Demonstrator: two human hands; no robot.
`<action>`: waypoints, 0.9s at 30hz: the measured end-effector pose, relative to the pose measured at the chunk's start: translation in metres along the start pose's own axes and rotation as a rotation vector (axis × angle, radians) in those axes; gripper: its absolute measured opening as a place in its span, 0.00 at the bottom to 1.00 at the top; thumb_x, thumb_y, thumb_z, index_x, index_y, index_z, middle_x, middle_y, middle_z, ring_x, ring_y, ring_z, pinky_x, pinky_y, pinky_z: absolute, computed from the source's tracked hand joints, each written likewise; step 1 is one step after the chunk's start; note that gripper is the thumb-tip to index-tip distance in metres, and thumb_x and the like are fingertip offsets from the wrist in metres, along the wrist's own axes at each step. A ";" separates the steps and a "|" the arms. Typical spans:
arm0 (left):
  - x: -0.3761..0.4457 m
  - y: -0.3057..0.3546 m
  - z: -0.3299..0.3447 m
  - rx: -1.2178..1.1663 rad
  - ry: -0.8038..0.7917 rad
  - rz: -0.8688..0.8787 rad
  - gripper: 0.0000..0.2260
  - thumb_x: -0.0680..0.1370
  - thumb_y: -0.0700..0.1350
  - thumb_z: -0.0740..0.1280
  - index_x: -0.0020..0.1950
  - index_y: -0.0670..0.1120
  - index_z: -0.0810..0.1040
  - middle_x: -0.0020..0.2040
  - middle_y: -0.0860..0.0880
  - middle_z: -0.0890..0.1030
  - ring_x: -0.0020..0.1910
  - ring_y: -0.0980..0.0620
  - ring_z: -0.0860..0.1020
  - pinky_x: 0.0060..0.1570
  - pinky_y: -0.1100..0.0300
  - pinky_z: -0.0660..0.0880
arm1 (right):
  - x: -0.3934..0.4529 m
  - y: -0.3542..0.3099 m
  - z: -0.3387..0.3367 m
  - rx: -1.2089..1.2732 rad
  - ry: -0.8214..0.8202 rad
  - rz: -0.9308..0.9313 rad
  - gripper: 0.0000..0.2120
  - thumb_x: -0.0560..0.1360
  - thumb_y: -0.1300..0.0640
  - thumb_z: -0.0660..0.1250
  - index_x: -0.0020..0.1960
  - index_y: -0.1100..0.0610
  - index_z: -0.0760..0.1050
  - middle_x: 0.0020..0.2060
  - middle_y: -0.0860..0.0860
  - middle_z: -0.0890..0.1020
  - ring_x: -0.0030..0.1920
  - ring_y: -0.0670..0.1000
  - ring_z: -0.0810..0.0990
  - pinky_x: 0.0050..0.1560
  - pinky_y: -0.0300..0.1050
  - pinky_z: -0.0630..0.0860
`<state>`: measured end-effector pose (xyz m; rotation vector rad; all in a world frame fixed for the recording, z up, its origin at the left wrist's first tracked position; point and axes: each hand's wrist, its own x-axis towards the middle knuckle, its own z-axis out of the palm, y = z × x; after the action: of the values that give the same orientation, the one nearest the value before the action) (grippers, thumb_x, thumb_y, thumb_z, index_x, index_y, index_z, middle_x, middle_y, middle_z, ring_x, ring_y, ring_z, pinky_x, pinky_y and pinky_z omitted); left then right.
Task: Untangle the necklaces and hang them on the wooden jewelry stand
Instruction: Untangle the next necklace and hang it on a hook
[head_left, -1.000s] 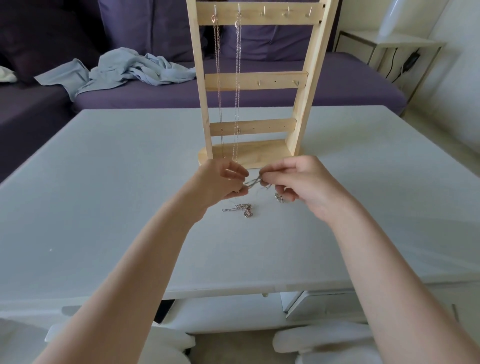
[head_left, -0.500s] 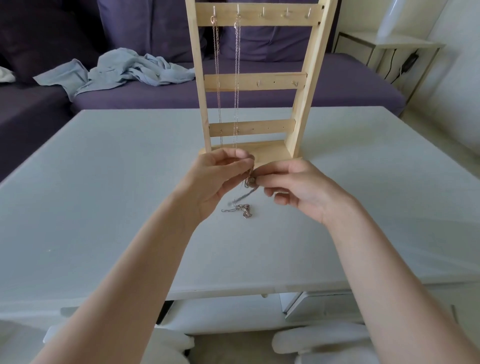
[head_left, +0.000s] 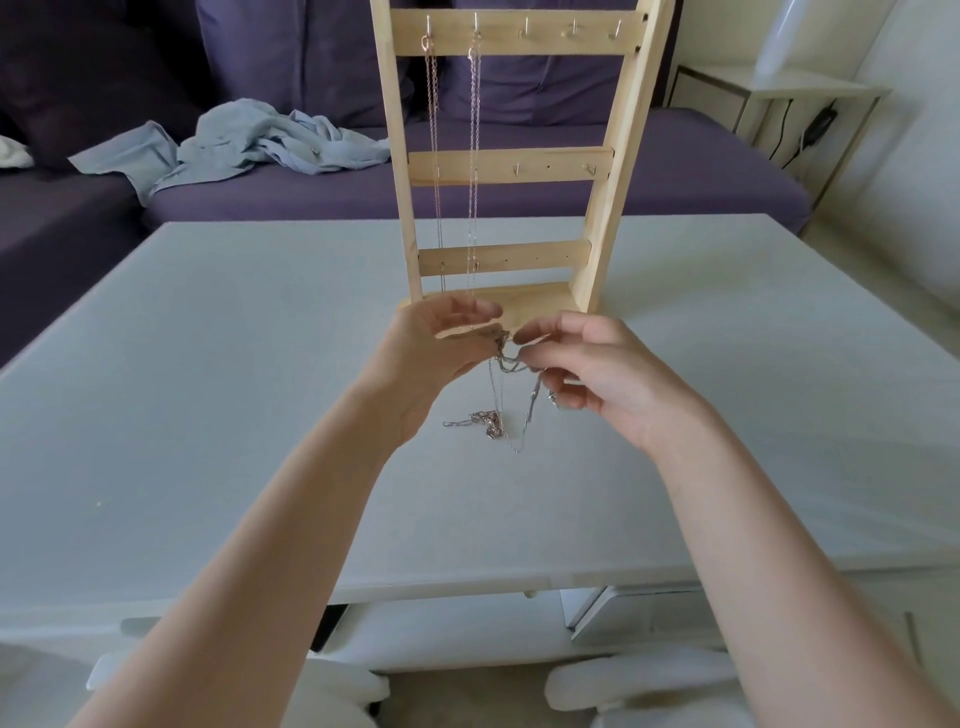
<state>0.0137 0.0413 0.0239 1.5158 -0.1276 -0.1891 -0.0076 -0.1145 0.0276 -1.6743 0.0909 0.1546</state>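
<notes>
A single wide-angle view from a head-worn camera, looking forward and down along both forearms. The left hand (head_left: 434, 353) and right hand (head_left: 613, 379) meet near the centre of the frame, close to the lens. The white table (head_left: 208, 415) fills the middle ground, with the wooden jewelry stand (head_left: 511, 166) upright straight ahead. A purple sofa (head_left: 675, 171) runs across the top, farthest away.

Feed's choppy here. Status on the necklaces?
Both hands pinch tangled necklaces above table. Two chains hang on stand. Nothing blocking.
</notes>
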 end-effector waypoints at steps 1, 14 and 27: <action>0.000 0.000 0.000 0.060 0.010 0.028 0.13 0.73 0.27 0.66 0.44 0.46 0.77 0.50 0.47 0.79 0.47 0.54 0.81 0.54 0.63 0.76 | 0.000 0.000 0.001 -0.028 -0.010 -0.010 0.09 0.73 0.67 0.67 0.46 0.55 0.78 0.31 0.50 0.75 0.28 0.47 0.68 0.24 0.36 0.62; -0.002 -0.003 -0.001 0.444 -0.040 0.062 0.09 0.74 0.34 0.69 0.44 0.49 0.78 0.48 0.51 0.80 0.45 0.52 0.82 0.50 0.62 0.76 | 0.002 0.004 0.006 -0.324 0.024 -0.106 0.04 0.71 0.63 0.70 0.39 0.57 0.79 0.26 0.49 0.78 0.23 0.46 0.68 0.24 0.34 0.62; -0.007 0.005 -0.008 0.388 0.109 -0.105 0.09 0.74 0.33 0.65 0.38 0.45 0.76 0.32 0.48 0.77 0.29 0.57 0.75 0.34 0.68 0.77 | 0.008 0.011 -0.011 -0.094 0.363 -0.069 0.03 0.72 0.68 0.66 0.44 0.65 0.78 0.34 0.55 0.83 0.21 0.44 0.74 0.22 0.34 0.65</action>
<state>0.0091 0.0505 0.0291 1.9178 0.0040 -0.1713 -0.0008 -0.1265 0.0166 -1.7815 0.3022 -0.2022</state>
